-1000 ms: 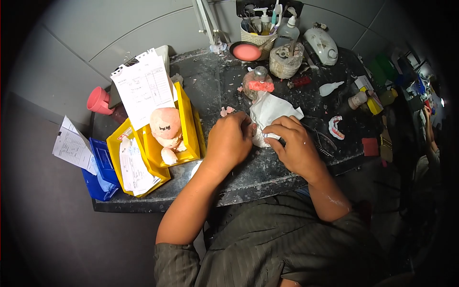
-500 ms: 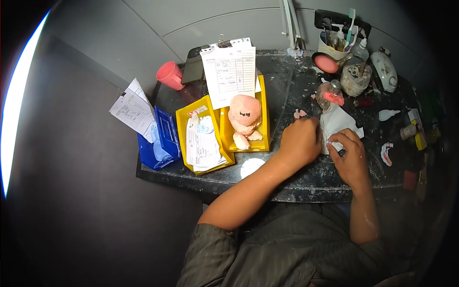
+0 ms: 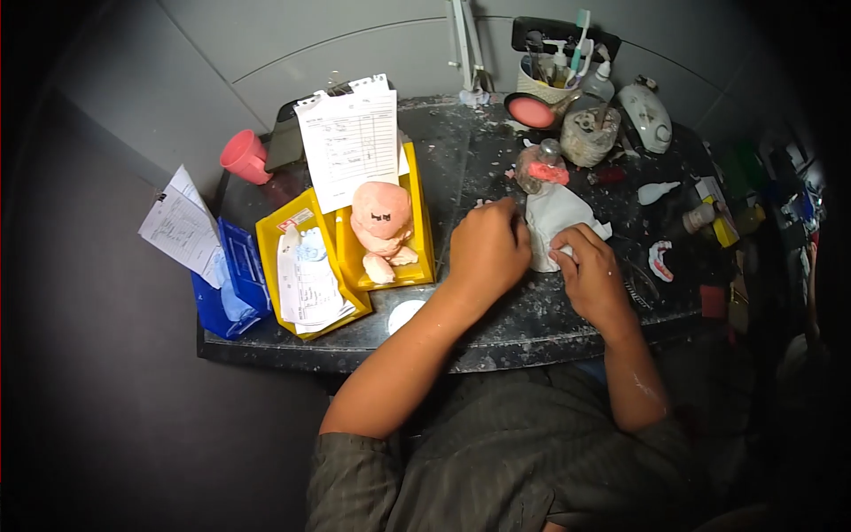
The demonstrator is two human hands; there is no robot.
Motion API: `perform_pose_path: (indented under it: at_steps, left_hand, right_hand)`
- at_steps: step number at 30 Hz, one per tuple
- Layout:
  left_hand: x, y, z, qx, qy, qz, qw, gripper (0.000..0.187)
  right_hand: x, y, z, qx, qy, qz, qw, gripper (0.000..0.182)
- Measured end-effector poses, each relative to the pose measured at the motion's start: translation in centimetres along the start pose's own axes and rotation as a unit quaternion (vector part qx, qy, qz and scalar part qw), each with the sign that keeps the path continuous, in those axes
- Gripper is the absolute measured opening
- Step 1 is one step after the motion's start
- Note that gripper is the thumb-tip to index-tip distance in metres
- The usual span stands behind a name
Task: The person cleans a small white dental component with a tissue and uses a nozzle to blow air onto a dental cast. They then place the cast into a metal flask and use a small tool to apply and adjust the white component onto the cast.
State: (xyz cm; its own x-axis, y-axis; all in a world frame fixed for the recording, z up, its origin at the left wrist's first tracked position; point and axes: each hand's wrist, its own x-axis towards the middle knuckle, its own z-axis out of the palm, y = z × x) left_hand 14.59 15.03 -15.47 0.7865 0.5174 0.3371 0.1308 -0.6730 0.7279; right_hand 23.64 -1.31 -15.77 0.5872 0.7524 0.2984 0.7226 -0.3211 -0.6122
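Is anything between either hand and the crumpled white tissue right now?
Nothing visible: the left hand and right hand both rest directly on the crumpled white tissue on the dark speckled bench.

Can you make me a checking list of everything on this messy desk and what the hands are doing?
Surface: dark bench, speckled with white dust.
Job's things: white tissue, crumpled between both hands.
Clutter: yellow bins, pink mould, forms, pink cup, denture, jar.
Hands: left hand and right hand on the tissue; grip hidden.
Cables: nothing seen.
Surroundings: grey wall.
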Motion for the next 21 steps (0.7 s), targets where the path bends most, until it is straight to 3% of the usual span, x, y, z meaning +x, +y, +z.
perform_pose_path:
  at_steps: [17, 21]
  left_hand:
    - [0.1, -0.1, -0.2, -0.003, 0.010, 0.007, 1.000, 0.012]
    - [0.1, 0.2, -0.3, -0.027, 0.014, 0.016, 0.999, 0.012]
  right_hand:
    - [0.0, -0.4, -0.4, -0.013, 0.020, -0.029, 0.999, 0.015]
    - [-0.1, -0.9, -0.8, 0.000, 0.014, 0.034, 0.999, 0.015]
